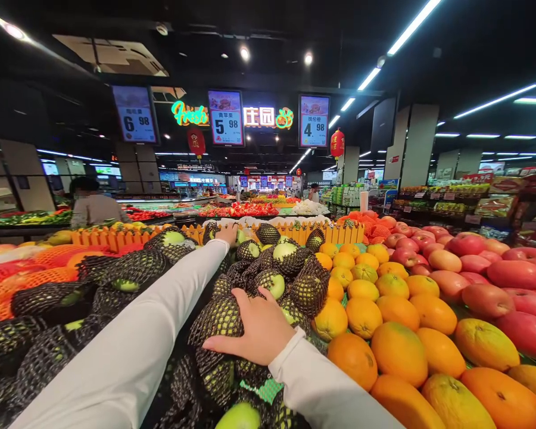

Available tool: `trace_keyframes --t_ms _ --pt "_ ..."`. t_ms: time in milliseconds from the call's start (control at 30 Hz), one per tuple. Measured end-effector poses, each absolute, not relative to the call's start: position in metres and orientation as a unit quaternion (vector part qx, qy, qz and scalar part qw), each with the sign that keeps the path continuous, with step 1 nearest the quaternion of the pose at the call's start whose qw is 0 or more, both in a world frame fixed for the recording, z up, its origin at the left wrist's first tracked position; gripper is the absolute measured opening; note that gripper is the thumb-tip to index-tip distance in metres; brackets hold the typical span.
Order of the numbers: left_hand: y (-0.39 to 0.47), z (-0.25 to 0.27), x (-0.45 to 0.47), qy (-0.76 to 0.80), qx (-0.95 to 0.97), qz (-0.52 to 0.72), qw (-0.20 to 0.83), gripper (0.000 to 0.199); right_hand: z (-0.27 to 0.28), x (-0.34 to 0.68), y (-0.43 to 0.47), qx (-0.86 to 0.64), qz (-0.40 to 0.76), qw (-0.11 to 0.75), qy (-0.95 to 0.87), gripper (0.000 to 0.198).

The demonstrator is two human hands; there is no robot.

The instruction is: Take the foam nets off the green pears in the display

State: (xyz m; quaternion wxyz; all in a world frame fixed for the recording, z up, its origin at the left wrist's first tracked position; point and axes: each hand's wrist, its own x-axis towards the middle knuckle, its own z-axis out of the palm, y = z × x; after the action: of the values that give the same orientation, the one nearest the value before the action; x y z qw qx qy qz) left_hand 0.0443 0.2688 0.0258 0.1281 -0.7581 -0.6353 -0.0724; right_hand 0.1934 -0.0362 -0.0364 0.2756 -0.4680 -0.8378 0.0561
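Green apples in black foam nets [310, 292] form a heap in front of me. My right hand [256, 330] lies over the near part of it, thumb and visible fingers spread. Its thumb and forefinger touch a netted green apple [217, 319], and another finger points toward a netted apple [271, 283] beyond. My left arm stretches across the heap. At its far end, my left hand [227, 233] is among the netted apples, close to the low fence; its fingers are small and partly hidden. A bare-looking green apple [239, 417] shows at the bottom edge.
Oranges [397, 310] lie right of the apples, with red apples [486, 268] farther right. An orange picket fence [295, 231] borders the back. Fruit in orange nets [36, 274] lies left. A person [93, 205] stands beyond at left. Price screens [226, 119] hang overhead.
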Motion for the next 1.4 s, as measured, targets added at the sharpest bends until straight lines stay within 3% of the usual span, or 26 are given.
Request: trace_keyframes --t_ms 300,633,833,1067,1400 --pt "0.267 0.03 0.043 -0.638 -0.757 -0.027 0.136 0.099 -0.037 0.193 -0.035 -0.469 0.056 0.272 -0.838 0.105" --pt "0.273 0.032 0.042 -0.628 -0.767 -0.046 0.125 0.078 -0.038 0.193 -0.035 -0.465 0.062 0.273 -0.84 0.107" --pt "0.267 0.033 0.046 -0.627 -0.761 -0.085 0.142 0.09 -0.038 0.193 -0.034 -0.468 0.049 0.278 -0.837 0.107" --pt "0.244 0.055 0.049 -0.611 -0.74 -0.218 0.178 0.094 -0.037 0.193 -0.037 -0.459 0.047 0.286 -0.84 0.097" --pt "0.189 0.126 0.03 -0.515 -0.639 -0.555 0.134 0.087 -0.037 0.198 -0.035 -0.442 0.031 0.281 -0.851 0.09"
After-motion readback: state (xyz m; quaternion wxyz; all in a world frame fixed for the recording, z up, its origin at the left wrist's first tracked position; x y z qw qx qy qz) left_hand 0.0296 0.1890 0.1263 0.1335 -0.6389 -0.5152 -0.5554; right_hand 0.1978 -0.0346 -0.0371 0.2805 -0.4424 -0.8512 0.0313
